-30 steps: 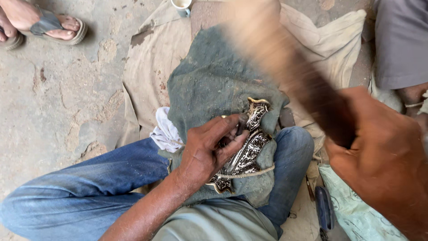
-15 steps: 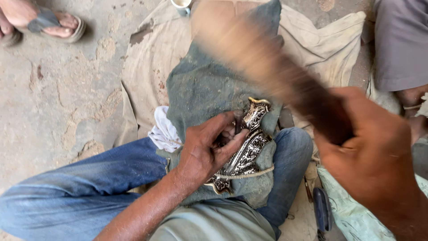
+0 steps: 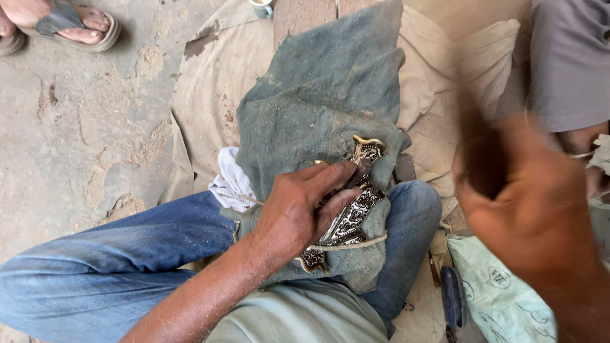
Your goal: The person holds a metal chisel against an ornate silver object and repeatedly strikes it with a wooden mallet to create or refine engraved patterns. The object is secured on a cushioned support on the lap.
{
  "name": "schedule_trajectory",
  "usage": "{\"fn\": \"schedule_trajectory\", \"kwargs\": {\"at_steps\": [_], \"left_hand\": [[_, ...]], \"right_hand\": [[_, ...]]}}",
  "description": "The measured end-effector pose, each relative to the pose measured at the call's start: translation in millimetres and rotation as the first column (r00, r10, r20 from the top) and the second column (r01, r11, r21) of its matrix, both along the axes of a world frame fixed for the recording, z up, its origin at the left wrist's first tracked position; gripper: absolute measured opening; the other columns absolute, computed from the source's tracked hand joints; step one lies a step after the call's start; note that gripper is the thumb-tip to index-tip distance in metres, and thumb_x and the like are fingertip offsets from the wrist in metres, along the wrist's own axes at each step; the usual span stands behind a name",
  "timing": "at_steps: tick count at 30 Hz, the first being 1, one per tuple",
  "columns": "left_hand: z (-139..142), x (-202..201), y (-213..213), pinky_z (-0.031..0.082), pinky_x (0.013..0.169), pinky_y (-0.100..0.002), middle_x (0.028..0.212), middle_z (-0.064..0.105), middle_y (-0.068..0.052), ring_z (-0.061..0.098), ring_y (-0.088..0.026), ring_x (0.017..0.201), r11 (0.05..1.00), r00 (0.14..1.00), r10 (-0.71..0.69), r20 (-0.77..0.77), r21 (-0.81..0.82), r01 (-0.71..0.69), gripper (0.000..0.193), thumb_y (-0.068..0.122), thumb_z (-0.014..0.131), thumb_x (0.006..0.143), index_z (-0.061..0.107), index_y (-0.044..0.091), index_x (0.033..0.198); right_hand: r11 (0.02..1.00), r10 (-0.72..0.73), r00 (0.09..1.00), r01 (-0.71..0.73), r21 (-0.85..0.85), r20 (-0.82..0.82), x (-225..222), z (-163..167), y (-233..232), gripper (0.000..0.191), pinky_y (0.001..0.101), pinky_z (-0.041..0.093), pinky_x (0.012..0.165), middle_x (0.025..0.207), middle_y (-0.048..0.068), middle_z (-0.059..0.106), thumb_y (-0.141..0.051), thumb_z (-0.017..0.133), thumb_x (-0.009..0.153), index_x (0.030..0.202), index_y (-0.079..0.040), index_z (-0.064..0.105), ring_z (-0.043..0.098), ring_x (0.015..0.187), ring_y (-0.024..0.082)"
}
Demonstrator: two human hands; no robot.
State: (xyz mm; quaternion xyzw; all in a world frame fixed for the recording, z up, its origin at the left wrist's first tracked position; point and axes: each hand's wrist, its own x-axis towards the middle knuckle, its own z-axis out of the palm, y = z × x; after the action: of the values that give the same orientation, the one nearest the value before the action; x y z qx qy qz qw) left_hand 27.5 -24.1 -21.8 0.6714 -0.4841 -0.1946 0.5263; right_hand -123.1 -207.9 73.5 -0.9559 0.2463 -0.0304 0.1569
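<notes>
An ornate black-and-silver metal piece (image 3: 351, 213) with a brass edge lies on a dark green cloth (image 3: 318, 108) over my lap. My left hand (image 3: 298, 213) presses down on this piece, and between thumb and fingers it pinches a small dark tool against it. My right hand (image 3: 537, 209) is raised at the right, blurred, gripping a dark wooden mallet (image 3: 480, 159) whose upper part is smeared by motion. A string (image 3: 346, 244) ties the piece against the cloth.
A beige sheet (image 3: 210, 101) covers the concrete floor under the cloth. A white rag (image 3: 230, 184) pokes out at my left knee. Another person's sandalled foot (image 3: 70, 22) is at top left, a grey-clad person (image 3: 569, 63) at right, a pale green bag (image 3: 502, 292) below.
The mallet in my right hand has swung from stretched out across the cloth to drawn back and up at the right. My left hand stays on the metal piece.
</notes>
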Motion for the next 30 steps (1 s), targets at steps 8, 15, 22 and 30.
{"fn": "schedule_trajectory", "kwargs": {"at_steps": [8,15,22,30], "left_hand": [[-14.7,15.1,50.3,0.057,0.065,-0.022,0.090,0.075,-0.005,0.069,-0.006,0.076,0.944,0.923,0.330,-0.196,0.060,-0.325,0.029,0.009,0.085,0.089,0.069,0.001,0.113],[-65.3,48.3,82.0,0.060,0.068,-0.021,0.086,0.068,-0.003,0.068,-0.006,0.076,0.927,0.695,0.375,-0.613,0.241,-0.288,0.035,0.007,0.081,0.086,0.066,-0.002,0.116],[-67.6,35.0,57.4,0.054,0.060,-0.019,0.092,0.072,-0.001,0.065,-0.005,0.077,0.971,0.903,0.236,-0.359,0.127,-0.203,0.039,0.012,0.083,0.087,0.071,0.003,0.124],[-40.7,46.3,7.8,0.064,0.060,-0.021,0.090,0.077,-0.003,0.073,-0.005,0.072,0.998,0.950,-0.058,-0.308,0.003,0.061,0.035,0.018,0.079,0.091,0.072,0.008,0.124]], "right_hand": [[0.773,-0.484,0.858,0.329,0.543,0.170,-96.5,-121.0,-11.7,0.030,0.0299,0.057,0.080,0.098,0.006,0.070,0.003,0.078,0.084,0.110,0.000,0.064,0.068,0.089,0.015],[0.101,-0.860,0.491,0.429,0.897,-0.138,-166.2,-258.4,76.3,0.041,0.0328,0.059,0.078,0.092,0.006,0.067,0.014,0.072,0.072,0.109,0.000,0.062,0.067,0.084,0.018],[0.079,-0.852,0.504,0.386,0.919,-0.139,-145.0,-241.0,73.5,0.043,0.0329,0.055,0.072,0.090,0.008,0.067,0.011,0.077,0.074,0.112,0.001,0.060,0.066,0.079,0.019],[0.551,-0.756,0.525,0.188,0.813,0.391,-110.0,-139.0,65.4,0.045,0.0340,0.059,0.084,0.098,0.012,0.066,0.009,0.070,0.082,0.122,-0.003,0.056,0.067,0.092,0.019]]}}
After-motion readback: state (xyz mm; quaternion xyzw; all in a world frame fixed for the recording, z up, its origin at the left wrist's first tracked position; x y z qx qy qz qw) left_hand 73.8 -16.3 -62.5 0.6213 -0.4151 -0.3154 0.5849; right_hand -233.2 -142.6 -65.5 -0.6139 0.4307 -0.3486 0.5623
